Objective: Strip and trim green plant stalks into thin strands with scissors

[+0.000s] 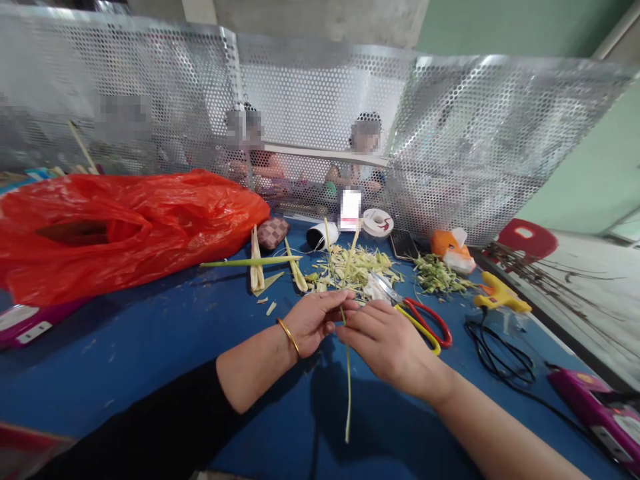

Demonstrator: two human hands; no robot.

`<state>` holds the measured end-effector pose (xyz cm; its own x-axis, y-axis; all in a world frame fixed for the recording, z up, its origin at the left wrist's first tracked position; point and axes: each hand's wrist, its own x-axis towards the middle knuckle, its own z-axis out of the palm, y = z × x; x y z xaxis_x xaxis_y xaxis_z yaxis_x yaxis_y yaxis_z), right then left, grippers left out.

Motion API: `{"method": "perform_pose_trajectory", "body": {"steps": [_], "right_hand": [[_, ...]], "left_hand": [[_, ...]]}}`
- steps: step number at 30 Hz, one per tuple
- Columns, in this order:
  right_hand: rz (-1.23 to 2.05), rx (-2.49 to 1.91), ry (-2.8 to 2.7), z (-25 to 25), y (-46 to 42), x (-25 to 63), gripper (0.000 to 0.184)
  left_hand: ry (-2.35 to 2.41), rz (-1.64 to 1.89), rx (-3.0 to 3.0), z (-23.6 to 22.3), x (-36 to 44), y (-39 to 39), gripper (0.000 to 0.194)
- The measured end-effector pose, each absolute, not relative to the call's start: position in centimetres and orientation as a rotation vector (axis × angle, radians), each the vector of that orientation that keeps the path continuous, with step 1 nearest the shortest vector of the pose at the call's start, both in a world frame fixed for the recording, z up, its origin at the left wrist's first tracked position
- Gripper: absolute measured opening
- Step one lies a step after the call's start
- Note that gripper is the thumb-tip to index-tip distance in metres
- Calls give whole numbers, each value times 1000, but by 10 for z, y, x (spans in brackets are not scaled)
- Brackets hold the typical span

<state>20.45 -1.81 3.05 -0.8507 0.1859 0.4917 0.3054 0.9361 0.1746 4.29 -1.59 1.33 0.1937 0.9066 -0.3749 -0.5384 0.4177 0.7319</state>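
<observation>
My left hand, a gold bangle on its wrist, has its fingers closed around the upper end of a thin pale-green plant strip. Beside it, my right hand pinches the same strip near its top, the fingertips of both hands almost meeting. The strip's lower part hangs over the blue table. Scissors with red and yellow handles lie just beyond my right hand. Past both hands spreads a heap of pale plant scraps. Long husk-like leaves rest left of the heap.
A red plastic bag covers the left side. Behind the scraps are a white roll, a lit phone and a ribbon spool. At right lie a yellow glue gun, black cable and purple device. A perforated screen stands behind.
</observation>
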Motion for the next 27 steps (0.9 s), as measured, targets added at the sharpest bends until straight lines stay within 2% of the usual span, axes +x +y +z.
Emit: {"method": "perform_pose_trajectory", "body": {"steps": [3,6,11,15,18,20,22,24,26,27], "right_hand": [[-519,-274,-2688,18,-22,199,19],[-483,-280,-2759,14,-21,197,19],[13,-372,-2513,21,-20,200,22],[336,-649,-2153,24,-20,203,22],[709,-867,-1972,26,-18,203,33],[1020,-934,-1849,28,-17,202,43],[1212,-943,-1772,30,-17,201,45],[1153,-950,-1796,31,-17,200,32],[875,-926,-1895,30,-19,201,15],[695,-888,-1957,29,-20,202,13]], "left_hand": [[929,1066,470,14,43,-16,11],[923,1068,441,13,41,-14,12],[880,1081,458,10,40,-13,13],[895,1058,569,13,45,-18,9],[924,1023,676,17,51,-24,9],[939,1014,770,17,55,-28,15],[952,997,843,16,60,-33,20],[961,965,882,14,63,-36,24],[961,954,876,11,64,-38,25],[960,960,849,9,64,-37,23]]}}
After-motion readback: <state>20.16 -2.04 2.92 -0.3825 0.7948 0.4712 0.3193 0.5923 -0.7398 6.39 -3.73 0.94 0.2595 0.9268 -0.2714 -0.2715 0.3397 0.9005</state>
